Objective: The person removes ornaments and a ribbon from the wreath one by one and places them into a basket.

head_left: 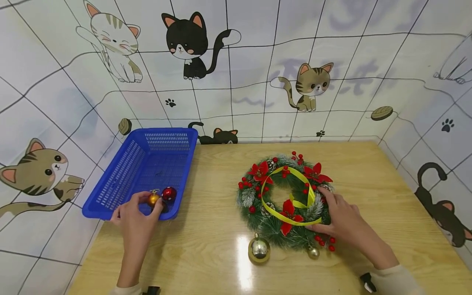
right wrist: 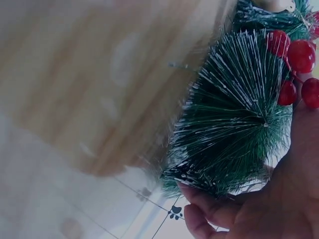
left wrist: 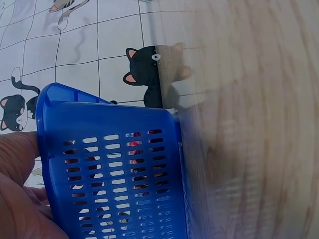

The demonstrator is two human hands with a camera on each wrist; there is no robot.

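My left hand (head_left: 137, 219) is over the near rim of the blue plastic basket (head_left: 185, 164), pinching a small orange-gold bauble (head_left: 153, 199) between thumb and fingertips. Just right of that bauble, a shiny red bauble (head_left: 169, 194) sits in the basket's near corner. On the table lies a green wreath (head_left: 254, 219) with red flowers, berries and pinecones. My right hand (head_left: 341, 211) grips its right side, the thumb near the end of a yellow ribbon (head_left: 267, 207) looped over the wreath. In the right wrist view, fingers curl under the frosted needles (right wrist: 234, 114).
A large gold bauble (head_left: 259, 250) rests on the wooden table (head_left: 217, 184) in front of the wreath, and a smaller gold bauble (head_left: 313, 253) lies at its lower right edge. Walls covered with cat drawings (head_left: 250, 94) enclose the table at the back and sides.
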